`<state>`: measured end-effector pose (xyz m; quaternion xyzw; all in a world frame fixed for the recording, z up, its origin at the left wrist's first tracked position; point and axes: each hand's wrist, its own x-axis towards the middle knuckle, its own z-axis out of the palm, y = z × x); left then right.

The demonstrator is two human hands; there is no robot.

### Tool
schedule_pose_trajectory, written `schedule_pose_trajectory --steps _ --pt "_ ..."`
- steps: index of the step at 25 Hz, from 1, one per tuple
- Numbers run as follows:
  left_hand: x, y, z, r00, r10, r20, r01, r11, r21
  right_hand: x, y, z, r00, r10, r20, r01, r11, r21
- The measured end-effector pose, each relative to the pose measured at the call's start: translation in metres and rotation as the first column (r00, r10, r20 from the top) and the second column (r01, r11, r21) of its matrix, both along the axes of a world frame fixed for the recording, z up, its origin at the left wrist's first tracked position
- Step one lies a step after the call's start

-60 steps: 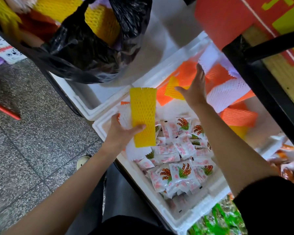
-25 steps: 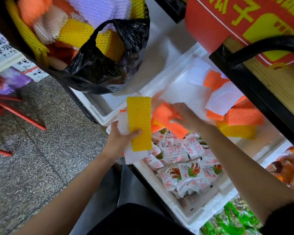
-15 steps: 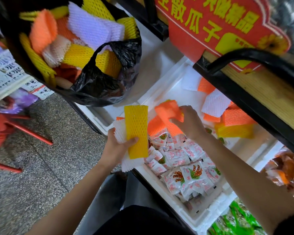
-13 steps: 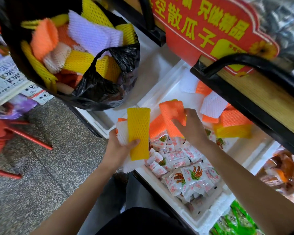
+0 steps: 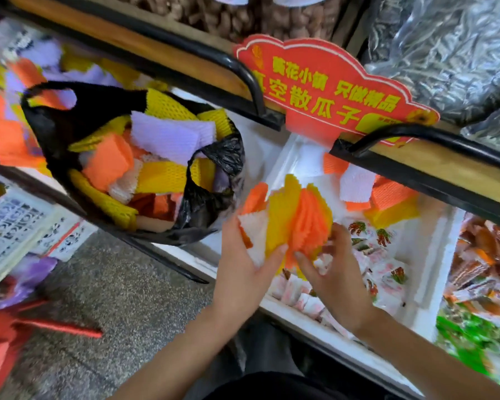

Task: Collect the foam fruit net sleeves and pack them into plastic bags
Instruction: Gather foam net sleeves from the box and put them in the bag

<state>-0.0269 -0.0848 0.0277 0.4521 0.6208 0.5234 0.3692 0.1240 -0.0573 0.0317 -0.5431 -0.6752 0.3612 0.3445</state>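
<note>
My left hand (image 5: pixel 244 264) grips a stack of foam net sleeves (image 5: pixel 289 215), yellow, orange and white, thumb across its front. My right hand (image 5: pixel 334 272) holds the orange sleeves at the right side of the same stack, pressed against it. The stack is above the left end of a white foam box (image 5: pixel 433 255). Just left of it stands an open black plastic bag (image 5: pixel 214 203) filled with several yellow, orange and purple sleeves. Several more loose sleeves (image 5: pixel 387 194) lie at the back of the foam box under the shelf.
Small snack packets (image 5: pixel 387 272) fill the front of the foam box. A black-framed wooden shelf (image 5: pixel 416 168) with a red sign (image 5: pixel 329 90) overhangs the box. More sleeves lie on the far left (image 5: pixel 9 134). Grey floor is lower left.
My right hand carried the orange sleeves from the box to the stack in my left hand, and both hands now hold them together. The view swung up toward the shelf.
</note>
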Motion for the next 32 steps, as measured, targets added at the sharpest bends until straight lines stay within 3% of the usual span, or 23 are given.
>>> schedule_pose_trajectory --steps 3,6,9,11,13,14,16,18,19,22,24,27,29,32 --pt "-0.039 0.0 0.036 0.998 0.061 -0.007 -0.059 0.98 0.19 -0.042 -0.004 0.032 0.989 0.015 -0.147 0.005 0.99 0.138" --pt "-0.092 0.022 0.06 0.983 0.169 -0.072 -0.145 0.954 0.261 -0.101 0.013 0.061 0.97 0.05 -0.239 0.004 0.975 0.222" --pt "-0.149 0.05 0.081 0.918 0.275 -0.284 -0.204 0.945 0.255 -0.166 0.038 0.079 0.964 0.092 -0.25 -0.016 0.958 0.288" --pt "-0.183 0.065 0.086 0.834 0.288 -0.47 -0.22 0.956 0.195 -0.202 0.055 0.078 0.979 0.069 -0.19 -0.027 0.976 0.215" --pt "-0.207 0.08 0.079 0.777 0.165 -0.607 -0.169 0.984 0.051 -0.224 0.07 0.064 0.997 0.058 -0.05 -0.054 0.996 0.066" --pt "-0.215 0.086 0.072 0.754 0.081 -0.652 -0.132 0.991 -0.03 -0.23 0.076 0.055 0.991 0.09 0.1 -0.089 0.996 -0.013" --pt "-0.223 0.092 0.054 0.689 -0.056 -0.723 -0.074 0.986 -0.147 -0.236 0.081 0.036 0.836 0.193 0.513 -0.158 0.981 -0.113" --pt "-0.219 0.092 0.039 0.634 -0.145 -0.76 -0.035 0.976 -0.216 -0.231 0.082 0.025 0.668 0.173 0.724 -0.172 0.982 -0.076" --pt "-0.217 0.092 0.034 0.616 -0.168 -0.769 -0.016 0.974 -0.226 -0.228 0.082 0.022 0.669 0.146 0.728 -0.142 0.988 -0.068" --pt "-0.211 0.094 0.022 0.572 -0.207 -0.794 0.06 0.976 -0.211 -0.213 0.081 0.019 0.841 0.161 0.516 -0.02 0.963 -0.268" --pt "-0.209 0.095 0.017 0.603 -0.197 -0.773 0.078 0.979 -0.188 -0.201 0.078 0.022 0.862 0.165 0.479 0.021 0.933 -0.359" --pt "-0.206 0.096 0.016 0.634 -0.154 -0.758 0.072 0.987 -0.14 -0.177 0.069 0.034 0.875 0.031 0.483 0.095 0.967 -0.235" --pt "-0.201 0.095 0.016 0.616 -0.231 -0.753 0.193 0.971 -0.14 -0.159 0.063 0.046 0.912 -0.089 0.4 0.177 0.966 -0.19" --pt "-0.184 0.088 0.015 0.577 -0.375 -0.725 0.437 0.892 -0.114 -0.134 0.059 0.054 0.936 -0.261 0.235 0.327 0.893 -0.311"
